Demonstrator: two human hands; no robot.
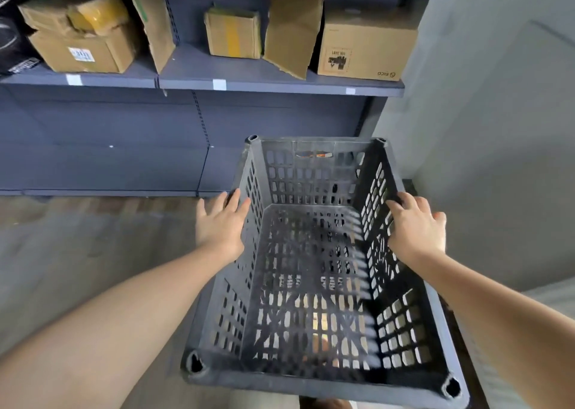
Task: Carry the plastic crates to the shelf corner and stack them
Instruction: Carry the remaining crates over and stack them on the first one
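A dark grey plastic crate (311, 382) with slotted walls and floor fills the lower middle of the head view, its open top facing me. Its far end sits close to the corner where the shelf meets the right wall. My left hand (222, 225) lies on the crate's left rim with fingers spread along the outer side. My right hand (415, 228) grips the right rim, fingers curled over the edge. The crate's floor looks blurred. A dark strip (408, 185) shows just outside the right rim; I cannot tell what it is.
A grey metal shelf unit (280, 87) spans the back, its upper board holding several cardboard boxes (364, 44). A pale wall (482, 128) closes the right side. Wood-look floor (77, 253) stretches to the left of the crate.
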